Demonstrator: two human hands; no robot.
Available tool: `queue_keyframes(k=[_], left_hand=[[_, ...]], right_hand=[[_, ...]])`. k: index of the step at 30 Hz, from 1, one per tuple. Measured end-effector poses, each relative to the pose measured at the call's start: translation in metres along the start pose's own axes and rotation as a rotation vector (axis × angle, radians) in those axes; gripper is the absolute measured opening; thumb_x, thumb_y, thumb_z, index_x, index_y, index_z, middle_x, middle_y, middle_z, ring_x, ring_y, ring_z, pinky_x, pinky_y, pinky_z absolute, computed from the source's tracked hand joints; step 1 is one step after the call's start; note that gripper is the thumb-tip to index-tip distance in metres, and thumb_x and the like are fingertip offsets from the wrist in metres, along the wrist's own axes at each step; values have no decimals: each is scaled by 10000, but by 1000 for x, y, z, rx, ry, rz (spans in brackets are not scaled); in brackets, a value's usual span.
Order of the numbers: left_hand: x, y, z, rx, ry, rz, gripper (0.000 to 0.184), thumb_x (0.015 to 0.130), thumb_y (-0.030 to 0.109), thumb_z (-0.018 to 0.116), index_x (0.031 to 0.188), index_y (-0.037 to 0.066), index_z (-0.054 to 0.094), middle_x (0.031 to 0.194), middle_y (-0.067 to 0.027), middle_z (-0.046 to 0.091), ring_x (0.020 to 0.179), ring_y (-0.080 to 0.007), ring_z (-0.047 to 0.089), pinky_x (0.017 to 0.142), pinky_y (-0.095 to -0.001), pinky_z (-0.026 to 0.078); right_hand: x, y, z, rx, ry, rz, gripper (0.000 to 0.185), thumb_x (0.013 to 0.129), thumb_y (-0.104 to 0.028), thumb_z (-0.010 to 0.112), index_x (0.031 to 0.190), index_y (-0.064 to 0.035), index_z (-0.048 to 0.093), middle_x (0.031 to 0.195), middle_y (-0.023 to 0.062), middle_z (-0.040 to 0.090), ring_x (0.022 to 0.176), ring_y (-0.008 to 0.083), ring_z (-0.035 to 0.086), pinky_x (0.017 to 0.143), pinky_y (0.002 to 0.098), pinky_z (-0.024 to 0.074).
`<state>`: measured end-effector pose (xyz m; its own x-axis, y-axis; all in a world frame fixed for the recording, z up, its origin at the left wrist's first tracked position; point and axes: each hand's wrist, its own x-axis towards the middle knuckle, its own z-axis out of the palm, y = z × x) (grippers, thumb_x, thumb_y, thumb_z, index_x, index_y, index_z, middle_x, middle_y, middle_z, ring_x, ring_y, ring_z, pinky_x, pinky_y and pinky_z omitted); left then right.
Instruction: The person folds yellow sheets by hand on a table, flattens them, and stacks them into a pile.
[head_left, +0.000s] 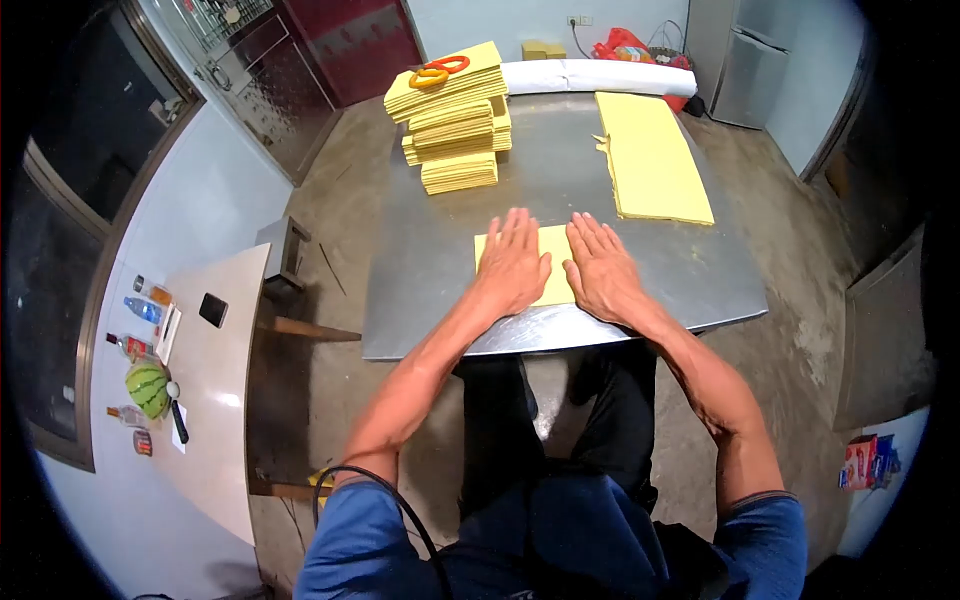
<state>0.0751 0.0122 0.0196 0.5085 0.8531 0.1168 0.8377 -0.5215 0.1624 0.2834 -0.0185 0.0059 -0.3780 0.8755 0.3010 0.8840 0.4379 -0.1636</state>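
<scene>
A small stack or sheet of yellow paper lies at the front edge of the grey metal table. My left hand rests flat on its left side, fingers stretched forward. On its right side my right hand lies flat too, fingers extended. Parts of the paper are hidden under both palms. Farther back on the left stand piled bundles of folded yellow paper, with orange-handled scissors on top. At the back right lies a larger yellow stack with a torn left edge.
A white roll spans the table's back edge, beside a red bag. To the left, a side table holds a phone, a watermelon, a knife and several bottles. A cable crosses my left sleeve.
</scene>
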Motion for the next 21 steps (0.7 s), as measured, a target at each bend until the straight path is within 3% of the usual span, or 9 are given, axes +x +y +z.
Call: queue_keyframes(k=[4, 12, 16, 21], left_hand=[[35, 5, 20, -85, 84, 189, 688, 1123, 386, 423, 1620, -86, 361, 1725, -270, 322, 1640, -372, 245, 1337, -526, 170], [-22, -66, -5, 14, 7, 49, 698, 1139, 425, 402, 1684, 3, 295, 1773, -196, 259, 1661, -323, 195, 1350, -508, 131], [-34, -71, -14, 35, -39, 34, 697, 1145, 414, 392, 1695, 6, 265, 1781, -194, 238, 1667, -318, 174, 1351, -510, 110], [-32, -75, -7, 27, -5, 56, 686, 1147, 398, 385, 1696, 6, 261, 1781, -198, 235, 1666, -324, 177, 1346, -518, 118]], right_hand=[[1, 7, 4, -27, 36, -22, 611, 1074, -246, 484, 1572, 105, 433, 1666, 278, 418, 1586, 398, 350, 1313, 519, 250], [-4, 6, 2, -9, 84, -36, 590, 1068, -221, 477, 1561, 102, 455, 1661, 280, 425, 1581, 393, 366, 1312, 512, 269], [8, -10, -6, -63, -78, 10, 651, 1102, -322, 449, 1586, 112, 409, 1700, 276, 365, 1615, 381, 303, 1339, 496, 201], [38, -60, 23, 3, -97, -156, 698, 1117, -389, 412, 1598, 117, 384, 1712, 280, 341, 1628, 388, 270, 1345, 476, 180]])
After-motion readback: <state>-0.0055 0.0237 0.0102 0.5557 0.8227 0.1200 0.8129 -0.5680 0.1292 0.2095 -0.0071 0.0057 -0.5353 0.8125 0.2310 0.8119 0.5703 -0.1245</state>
